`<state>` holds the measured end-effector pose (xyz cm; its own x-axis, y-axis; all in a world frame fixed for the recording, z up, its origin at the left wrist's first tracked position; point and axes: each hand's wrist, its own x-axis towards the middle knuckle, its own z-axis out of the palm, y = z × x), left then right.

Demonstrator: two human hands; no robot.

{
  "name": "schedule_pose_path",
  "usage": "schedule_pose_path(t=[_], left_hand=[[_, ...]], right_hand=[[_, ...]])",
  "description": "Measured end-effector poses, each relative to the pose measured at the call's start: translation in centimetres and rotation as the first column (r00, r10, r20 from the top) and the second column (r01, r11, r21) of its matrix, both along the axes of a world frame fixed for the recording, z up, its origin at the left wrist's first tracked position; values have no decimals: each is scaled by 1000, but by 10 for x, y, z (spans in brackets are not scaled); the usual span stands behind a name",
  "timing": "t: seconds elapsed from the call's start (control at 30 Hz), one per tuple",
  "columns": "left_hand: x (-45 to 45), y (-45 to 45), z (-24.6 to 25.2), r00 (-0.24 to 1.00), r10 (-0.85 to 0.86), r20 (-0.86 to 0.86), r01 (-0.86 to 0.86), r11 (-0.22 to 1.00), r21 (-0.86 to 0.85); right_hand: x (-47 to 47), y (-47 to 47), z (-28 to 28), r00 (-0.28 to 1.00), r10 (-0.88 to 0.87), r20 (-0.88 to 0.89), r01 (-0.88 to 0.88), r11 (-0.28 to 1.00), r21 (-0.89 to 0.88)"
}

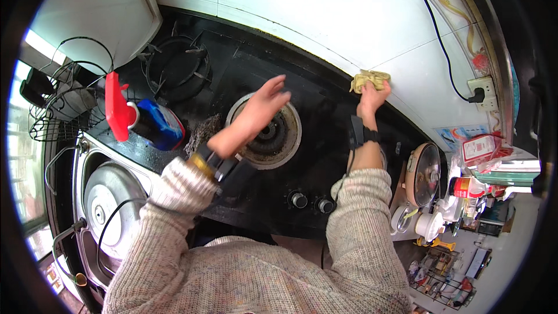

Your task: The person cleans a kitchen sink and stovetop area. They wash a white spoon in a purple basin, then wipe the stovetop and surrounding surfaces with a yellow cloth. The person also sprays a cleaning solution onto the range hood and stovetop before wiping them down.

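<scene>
My right hand (373, 97) presses a folded yellowish cloth (370, 81) against the lower part of the white tiled wall (301, 4), close to the back edge of the black gas cooktop (279, 200). Over the round burner (293, 139) hovers my left hand (267, 104), slightly blurred, its fingers apart and nothing in them. Left of that wrist lies a dark, matted scouring pad (204, 133). Beside it is a blue spray bottle with a red trigger head (117, 107). A black pan support (178, 67) sits on the far left burner.
At the left is a steel sink (80, 174) holding a large metal lid (109, 209). A black wire rack (56, 117) is behind it. Two control knobs (299, 200) are at the cooktop's front. A lidded pan (423, 174) stands at right, and a cord runs to a wall socket (484, 93).
</scene>
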<state>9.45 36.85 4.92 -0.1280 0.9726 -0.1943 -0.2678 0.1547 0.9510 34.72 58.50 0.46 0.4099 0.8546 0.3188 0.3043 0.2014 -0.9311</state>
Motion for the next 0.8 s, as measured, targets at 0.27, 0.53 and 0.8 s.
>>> schedule_pose_path(t=[0.27,0.53,0.8], left_hand=[[-27,69,-5,958,158,241,-144,987,-76],[-89,22,-19,678,566,469,-489,824,-288],[-103,14,-26,536,664,521,-576,739,-350]], right_hand=[[-152,-6,-9,900,121,420,-232,946,225],[-377,-13,87,456,498,737,-854,479,205],[-398,-5,63,-55,44,998,-908,413,-68]])
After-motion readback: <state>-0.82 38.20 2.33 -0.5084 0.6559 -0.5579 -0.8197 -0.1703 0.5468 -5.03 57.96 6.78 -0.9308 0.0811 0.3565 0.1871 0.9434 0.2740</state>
